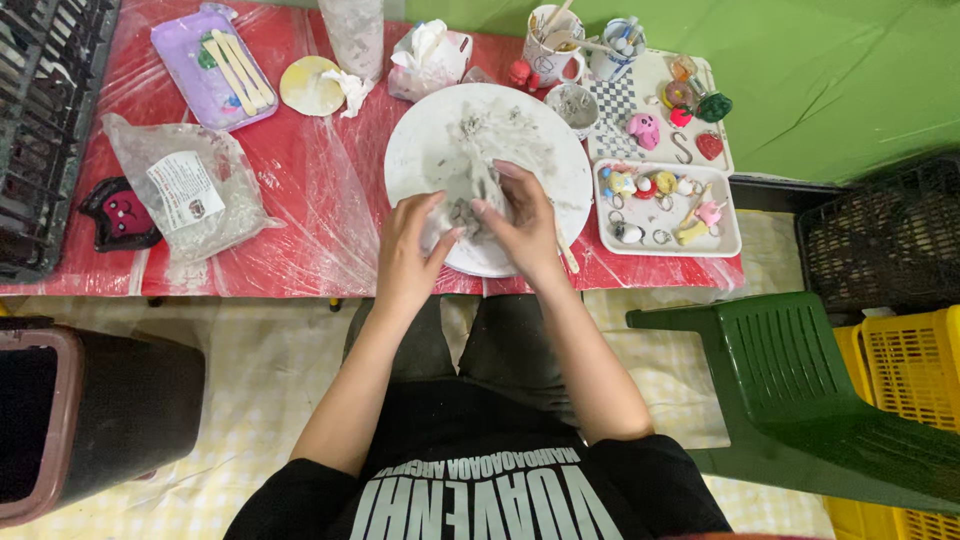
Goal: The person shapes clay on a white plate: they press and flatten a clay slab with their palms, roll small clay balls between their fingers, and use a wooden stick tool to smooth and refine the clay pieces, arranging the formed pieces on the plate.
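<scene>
A round white plate smeared with grey clay lies on a red table covered in clear plastic. Both my hands work over its near side. My left hand and my right hand pinch a small lump of grey clay between their fingertips. The fingers are coated with pale clay. More grey clay smears lie on the far part of the plate. A wooden stick pokes out from under my right hand at the plate's rim.
A white tray of small painted figures sits to the right, a checkered tray behind it. Mugs with tools stand at the back. A bag of clay and a purple tray lie left. A green plastic chair stands right.
</scene>
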A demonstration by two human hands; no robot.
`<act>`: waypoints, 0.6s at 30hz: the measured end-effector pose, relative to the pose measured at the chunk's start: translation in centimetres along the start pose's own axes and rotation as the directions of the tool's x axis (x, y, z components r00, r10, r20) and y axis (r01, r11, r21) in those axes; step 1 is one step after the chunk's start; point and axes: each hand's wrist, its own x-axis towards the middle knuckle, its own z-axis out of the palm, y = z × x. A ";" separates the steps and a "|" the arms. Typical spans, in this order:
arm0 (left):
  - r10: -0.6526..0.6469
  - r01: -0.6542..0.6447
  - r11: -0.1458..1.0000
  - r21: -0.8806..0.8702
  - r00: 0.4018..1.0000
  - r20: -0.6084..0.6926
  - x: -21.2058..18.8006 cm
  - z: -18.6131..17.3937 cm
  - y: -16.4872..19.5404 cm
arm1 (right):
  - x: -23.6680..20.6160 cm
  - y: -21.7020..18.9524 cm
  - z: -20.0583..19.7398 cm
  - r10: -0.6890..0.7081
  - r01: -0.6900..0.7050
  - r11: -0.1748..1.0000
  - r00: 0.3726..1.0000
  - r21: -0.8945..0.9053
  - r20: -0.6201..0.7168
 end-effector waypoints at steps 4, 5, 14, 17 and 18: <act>0.020 -0.019 0.996 -0.082 1.000 0.004 0.5 1.0 0.9 | 0.4 -1.1 -0.8 0.180 -0.174 0.961 0.984 0.216 -0.006; 0.053 -0.054 0.996 -0.071 0.999 -0.010 0.6 1.2 1.2 | 0.6 -1.2 -0.9 0.216 -0.208 0.925 0.976 0.316 0.013; 0.253 -0.245 0.964 0.099 0.965 -0.073 1.7 2.8 3.1 | 0.8 -1.0 -0.8 0.467 -0.441 0.644 0.874 0.625 0.136; 0.321 -0.305 0.940 0.156 0.943 -0.090 1.9 2.8 2.9 | 0.5 -1.1 -0.9 0.476 -0.459 0.585 0.862 0.669 0.175; 0.334 -0.317 0.935 0.162 0.938 -0.093 1.9 2.8 2.7 | 0.5 -1.2 -0.8 0.480 -0.452 0.584 0.862 0.674 0.162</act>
